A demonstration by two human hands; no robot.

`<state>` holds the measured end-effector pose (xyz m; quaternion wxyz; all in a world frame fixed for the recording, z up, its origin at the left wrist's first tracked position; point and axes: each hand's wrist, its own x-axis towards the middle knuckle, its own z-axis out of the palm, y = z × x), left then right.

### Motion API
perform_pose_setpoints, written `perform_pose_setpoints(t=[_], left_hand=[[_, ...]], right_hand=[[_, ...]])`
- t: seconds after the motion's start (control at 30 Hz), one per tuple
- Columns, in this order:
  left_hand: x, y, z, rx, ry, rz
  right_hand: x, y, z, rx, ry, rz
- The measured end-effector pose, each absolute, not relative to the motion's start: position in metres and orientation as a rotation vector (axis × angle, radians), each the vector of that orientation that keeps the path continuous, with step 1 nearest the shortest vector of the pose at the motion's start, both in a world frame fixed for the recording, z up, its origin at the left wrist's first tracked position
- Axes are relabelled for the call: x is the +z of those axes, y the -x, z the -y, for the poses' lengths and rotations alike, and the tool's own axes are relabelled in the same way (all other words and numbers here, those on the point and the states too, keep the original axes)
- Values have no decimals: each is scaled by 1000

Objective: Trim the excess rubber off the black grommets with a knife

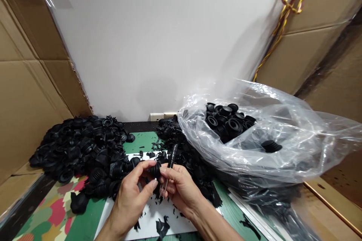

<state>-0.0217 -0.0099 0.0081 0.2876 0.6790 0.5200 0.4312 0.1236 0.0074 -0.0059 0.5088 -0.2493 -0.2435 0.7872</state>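
Note:
My left hand (135, 188) is closed around a black ribbed rubber bellows (154, 170), with thumb and fingers at its sides. My right hand (182, 188) grips a slim tool (173, 153) with a black handle and a narrow metal tip pointing down; its exact kind is not clear. The right fingertips are close beside the bellows, and I cannot tell whether they touch it. Under both hands lies a white sheet (181, 223) strewn with thin black rubber scraps (162, 226).
A large heap of black rubber bellows (85, 147) rises at the left. Right of the hands is a pile of black trimmings (195, 162). A clear plastic bag (291, 158) holding more bellows (233, 124) stands at the right. Cardboard walls (31, 83) flank the green table (138, 141).

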Motion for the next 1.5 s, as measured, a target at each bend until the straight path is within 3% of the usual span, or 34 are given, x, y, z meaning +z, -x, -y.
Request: perform_pose_setpoints(t=[0.6,1.5], left_hand=[[8,17,8,1253,-1431,-1277],[12,16,9,1197,-1414,-1296]], right_hand=[[-3,-121,-2,1780,718,738],[-8,-119,-3,1701,794,771]])
